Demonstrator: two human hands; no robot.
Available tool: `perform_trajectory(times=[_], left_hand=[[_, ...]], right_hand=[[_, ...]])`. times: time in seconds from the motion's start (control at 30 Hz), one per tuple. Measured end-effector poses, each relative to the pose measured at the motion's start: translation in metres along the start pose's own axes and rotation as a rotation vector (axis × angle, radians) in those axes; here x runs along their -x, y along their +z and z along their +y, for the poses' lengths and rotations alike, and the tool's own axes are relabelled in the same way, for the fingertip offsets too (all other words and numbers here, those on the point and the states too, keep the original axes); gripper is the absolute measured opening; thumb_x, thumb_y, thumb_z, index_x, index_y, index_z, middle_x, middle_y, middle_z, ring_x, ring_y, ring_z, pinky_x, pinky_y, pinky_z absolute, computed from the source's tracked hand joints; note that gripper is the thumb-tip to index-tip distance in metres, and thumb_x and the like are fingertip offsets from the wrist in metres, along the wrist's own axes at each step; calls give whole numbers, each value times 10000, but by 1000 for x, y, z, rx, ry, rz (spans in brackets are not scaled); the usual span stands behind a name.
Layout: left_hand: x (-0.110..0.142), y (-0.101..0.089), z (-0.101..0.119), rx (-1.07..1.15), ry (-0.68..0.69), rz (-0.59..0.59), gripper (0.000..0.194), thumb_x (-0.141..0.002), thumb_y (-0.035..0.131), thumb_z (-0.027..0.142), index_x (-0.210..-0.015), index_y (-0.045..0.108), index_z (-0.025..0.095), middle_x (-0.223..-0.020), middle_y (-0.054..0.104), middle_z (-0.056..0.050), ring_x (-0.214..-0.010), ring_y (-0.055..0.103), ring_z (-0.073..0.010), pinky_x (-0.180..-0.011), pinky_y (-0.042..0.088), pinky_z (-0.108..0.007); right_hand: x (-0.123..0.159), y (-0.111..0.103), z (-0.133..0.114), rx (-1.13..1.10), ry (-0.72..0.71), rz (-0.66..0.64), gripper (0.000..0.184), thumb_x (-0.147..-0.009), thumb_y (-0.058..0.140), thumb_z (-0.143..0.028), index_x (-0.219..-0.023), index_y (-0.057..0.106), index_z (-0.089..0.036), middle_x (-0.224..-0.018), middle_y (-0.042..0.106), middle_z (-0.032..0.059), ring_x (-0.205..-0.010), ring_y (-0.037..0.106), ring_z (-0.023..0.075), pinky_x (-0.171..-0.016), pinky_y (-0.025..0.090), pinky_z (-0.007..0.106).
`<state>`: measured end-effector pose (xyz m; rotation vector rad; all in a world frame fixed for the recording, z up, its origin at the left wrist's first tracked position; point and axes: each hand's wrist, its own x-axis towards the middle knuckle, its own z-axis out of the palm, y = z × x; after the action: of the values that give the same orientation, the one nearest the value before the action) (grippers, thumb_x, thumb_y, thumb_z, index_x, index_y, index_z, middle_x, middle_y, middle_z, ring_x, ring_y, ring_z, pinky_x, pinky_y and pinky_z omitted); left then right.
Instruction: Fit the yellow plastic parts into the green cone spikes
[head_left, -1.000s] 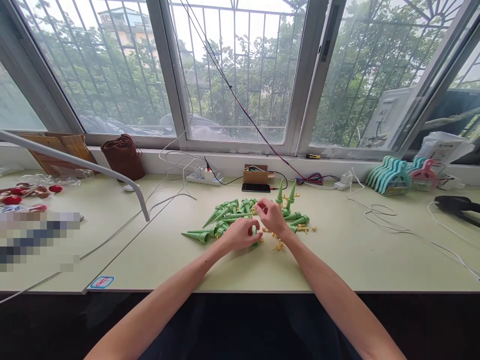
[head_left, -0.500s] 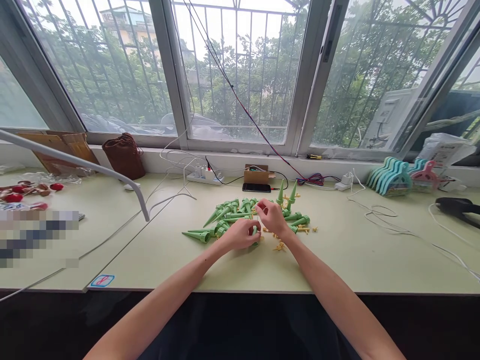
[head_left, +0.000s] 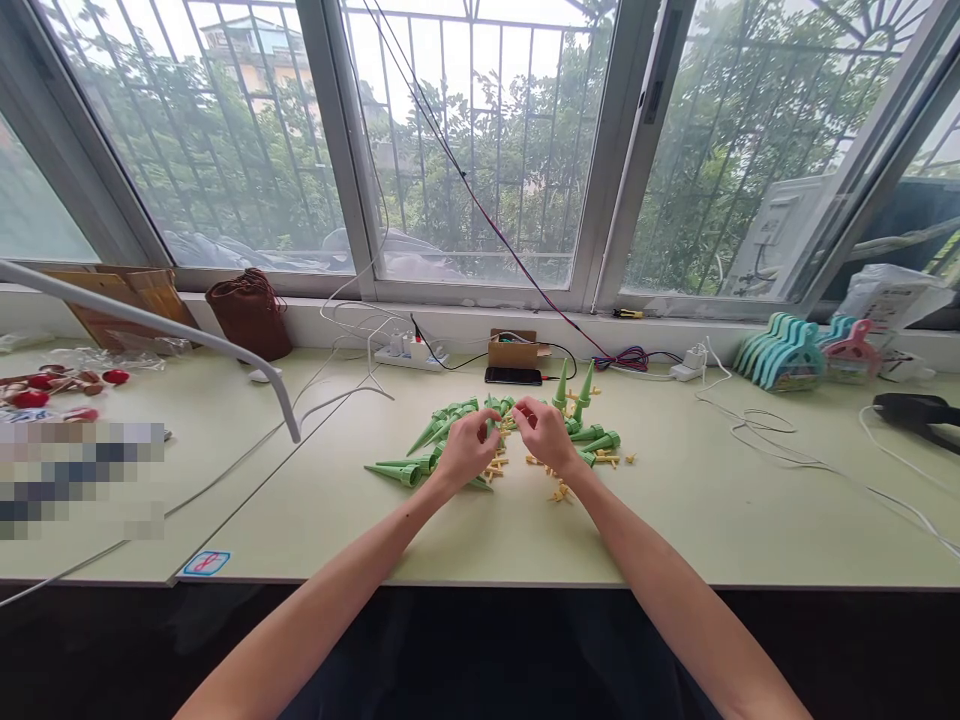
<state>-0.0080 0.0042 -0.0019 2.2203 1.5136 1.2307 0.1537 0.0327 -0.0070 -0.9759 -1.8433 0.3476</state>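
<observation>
At the middle of the table (head_left: 315, 535), two bare hands work close together among green cones and yellow pegs. The left hand (head_left: 466, 450) has thumb and fingers curled about a cone (head_left: 491, 422), apparently point up—a grip that probably steadies its body and leaves the tip exposed. The right hand (head_left: 544, 432) faces it, fingertips drawn near one another; whether they meet or pinch a small part cannot be told. The narrow gap between the hands would suit fine, two-handed handling. Two cones (head_left: 561, 386) (head_left: 584, 392) stand upright beyond the right hand, their broad caps presumably serving as feet; others, such as the cone (head_left: 409, 475) beside the left forearm, lie on their sides. Pegs (head_left: 560, 493) (head_left: 495, 467) lie scattered near both hands—within easy reach. The phone (head_left: 513, 376) lies flat before the box (head_left: 512, 350), beyond the heap.
</observation>
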Motion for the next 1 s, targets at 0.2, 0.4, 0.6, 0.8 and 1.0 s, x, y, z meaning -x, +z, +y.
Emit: perform_trajectory(times=[0.2, 0.4, 0.6, 0.8, 1.0], left_hand=[[-2, -1, -3, 9, -44, 70, 242, -834, 455, 255, -929, 674, 211, -734, 564, -1, -584, 502, -115, -643, 423, -249], [-2, -1, -4, 26, -67, 89, 254, -839, 454, 255, -966, 670, 214, -718, 530, 2, -600, 510, -123, -668, 431, -261], [-2, -1, -5, 18, -88, 111, 237, -840, 460, 250, -960, 660, 211, -741, 550, -1, -607, 518, -122, -691, 434, -269], [-2, -1, -5, 18, -71, 108, 238, -842, 464, 263, -962, 662, 209, -719, 535, 2, -599, 515, -122, -684, 437, -265], [-1, -1, -3, 24, -40, 98, 236, -845, 463, 262, -956, 664, 204, -711, 527, 5, -586, 513, -117, -678, 442, -262]], right_hand=[[0, 2, -1, 2, -27, -42, 241, -906, 425, -298, -806, 606, -175, -695, 611, 31, -596, 503, 144, -592, 382, 254], [1, 3, -1, -8, -37, -76, 239, -896, 423, -271, -792, 617, -177, -698, 607, 24, -601, 492, 139, -594, 374, 247], [2, 2, -2, -10, -34, -69, 241, -892, 424, -280, -763, 602, -181, -658, 579, 16, -576, 473, 137, -573, 362, 244], [2, 3, -2, -13, -53, -92, 251, -895, 420, -289, -761, 601, -180, -654, 570, 17, -575, 466, 137, -581, 364, 245], [2, 3, -1, -27, -62, -110, 240, -900, 425, -284, -781, 603, -176, -661, 570, 14, -579, 468, 133, -581, 364, 243]])
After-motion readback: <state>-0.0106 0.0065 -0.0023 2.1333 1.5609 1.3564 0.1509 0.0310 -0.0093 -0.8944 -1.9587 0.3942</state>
